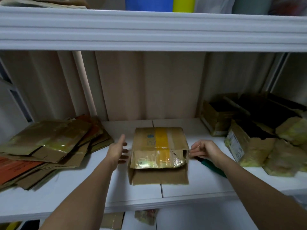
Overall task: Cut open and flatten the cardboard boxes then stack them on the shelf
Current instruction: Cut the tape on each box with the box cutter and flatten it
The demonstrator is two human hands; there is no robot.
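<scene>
A brown cardboard box with a yellow tape stripe and shiny clear tape [159, 148] sits in the middle of the white shelf board [191, 188], directly between the 2 hands, its near flap lying open toward the person and its longer side running near to far. The left hand [118, 151] hangs just beside the box's left wall with fingers straight and spread, holding nothing; whether it touches the cardboard cannot be told. The right hand [205, 149] is at the box's right near corner with fingers loosely curled, and whether it grips anything is unclear; a dark green handled tool [211, 164] shows below it, partly hidden by the wrist. Both hands look about equally near, 1 on each side, so the box is probably about to be grasped from both sides. A pile of flattened brown and orange cardboard sheets [49, 151] lies at the left, and uncut taped cardboard boxes [249, 130] crowd the right.
</scene>
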